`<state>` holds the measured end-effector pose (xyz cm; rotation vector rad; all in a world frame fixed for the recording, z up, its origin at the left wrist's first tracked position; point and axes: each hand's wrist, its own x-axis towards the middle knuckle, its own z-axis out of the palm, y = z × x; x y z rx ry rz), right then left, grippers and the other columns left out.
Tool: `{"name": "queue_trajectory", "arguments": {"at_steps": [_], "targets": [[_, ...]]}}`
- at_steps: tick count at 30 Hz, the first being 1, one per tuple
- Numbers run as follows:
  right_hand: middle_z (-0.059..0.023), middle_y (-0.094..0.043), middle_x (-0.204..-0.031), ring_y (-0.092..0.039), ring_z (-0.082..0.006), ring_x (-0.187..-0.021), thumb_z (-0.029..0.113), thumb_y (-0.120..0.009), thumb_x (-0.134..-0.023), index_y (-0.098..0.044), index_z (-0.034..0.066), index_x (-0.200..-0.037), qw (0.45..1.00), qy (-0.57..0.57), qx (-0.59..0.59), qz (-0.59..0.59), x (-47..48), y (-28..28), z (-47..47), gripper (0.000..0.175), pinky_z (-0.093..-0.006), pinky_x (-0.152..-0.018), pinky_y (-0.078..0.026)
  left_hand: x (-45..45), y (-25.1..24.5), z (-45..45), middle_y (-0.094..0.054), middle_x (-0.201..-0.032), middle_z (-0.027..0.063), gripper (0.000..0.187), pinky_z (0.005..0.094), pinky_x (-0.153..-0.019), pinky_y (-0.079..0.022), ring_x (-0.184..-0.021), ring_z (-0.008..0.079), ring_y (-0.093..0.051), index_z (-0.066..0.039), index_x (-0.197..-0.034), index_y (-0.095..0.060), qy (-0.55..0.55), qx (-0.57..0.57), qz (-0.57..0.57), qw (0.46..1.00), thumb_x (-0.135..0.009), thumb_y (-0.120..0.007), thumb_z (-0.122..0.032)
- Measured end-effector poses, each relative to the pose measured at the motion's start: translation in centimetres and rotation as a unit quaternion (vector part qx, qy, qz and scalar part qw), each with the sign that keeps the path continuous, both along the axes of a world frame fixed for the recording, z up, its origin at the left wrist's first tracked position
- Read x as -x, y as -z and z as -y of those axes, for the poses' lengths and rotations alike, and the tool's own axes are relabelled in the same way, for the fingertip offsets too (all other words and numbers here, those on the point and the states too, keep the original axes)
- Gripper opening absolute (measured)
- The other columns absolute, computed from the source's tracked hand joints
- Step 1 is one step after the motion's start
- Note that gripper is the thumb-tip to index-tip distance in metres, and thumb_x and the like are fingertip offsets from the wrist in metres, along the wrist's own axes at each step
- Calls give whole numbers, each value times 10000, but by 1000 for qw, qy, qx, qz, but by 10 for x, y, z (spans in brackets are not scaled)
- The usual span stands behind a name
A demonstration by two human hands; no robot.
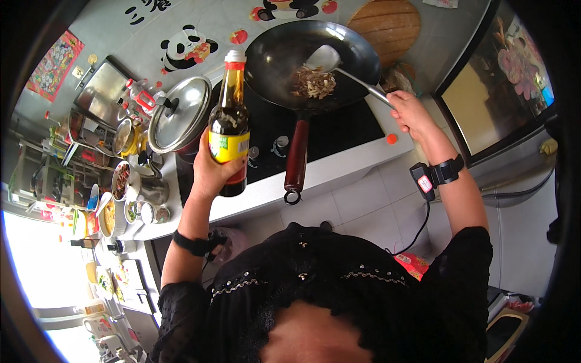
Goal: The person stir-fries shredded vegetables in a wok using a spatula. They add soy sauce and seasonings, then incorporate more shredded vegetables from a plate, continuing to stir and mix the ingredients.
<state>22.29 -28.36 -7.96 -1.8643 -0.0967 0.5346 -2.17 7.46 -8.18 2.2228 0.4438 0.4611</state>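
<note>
My left hand [218, 172] grips a glass bottle of dark sauce [230, 120] with a yellow label and a white cap; the bottle stands upright in the air, left of the wok. In my right hand [411, 113] is the handle of a metal wok spatula [323, 59]. Its blade rests at the browned, sliced food [314, 84] inside the dark wok [268, 59]. The wok sits on a black glass cooktop [338, 125], and its reddish wooden handle [296, 156] points toward me. I cannot make out what the sliced food is.
A lidded pot [181, 113] stands left of the wok. Bowls, jars and a steel pitcher [156, 188] crowd the left counter. A round wooden board [386, 29] leans at the back wall. An orange cap [391, 139] lies on the counter's front edge [363, 156].
</note>
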Motion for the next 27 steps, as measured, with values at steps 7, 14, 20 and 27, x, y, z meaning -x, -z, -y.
{"name": "queue_trajectory", "arguments": {"at_steps": [7,14,20,27], "targets": [[-170,-612,-770,-584,-366,-707,257,-528,-921,-530,76,-1042,858,-95,328,383,-6,3,9,217,-447,-612,-449,60,21,-5,-594,-1143,154,964,366,-928,-455,-1048,246,-590,-14,-1375,-308,-2,83,-3,997,-597,-804,-294],[-153,-641,-849,-618,-340,-766,150,-575,-875,-558,105,-1068,792,-200,353,457,58,-88,14,199,-399,-643,-468,103,37,-11,-591,-1145,148,997,355,-918,-456,-1054,241,-587,-26,-1371,-312,7,78,-9,997,-579,-820,-354],[-99,-618,-785,-619,-304,-728,160,-574,-861,-539,144,-1040,720,-235,412,507,74,-98,-7,183,-399,-622,-478,117,41,-11,-599,-1134,141,1001,352,-915,-457,-1037,237,-592,-29,-1375,-312,16,78,-15,997,-578,-820,-360],[-151,-641,-846,-611,-379,-802,235,-544,-902,-524,108,-1018,833,-77,354,418,5,-32,-24,173,-470,-692,-476,121,48,-11,-586,-1155,128,1019,347,-931,-446,-1053,205,-574,-28,-1390,-302,25,108,10,994,-580,-827,-354]]}}
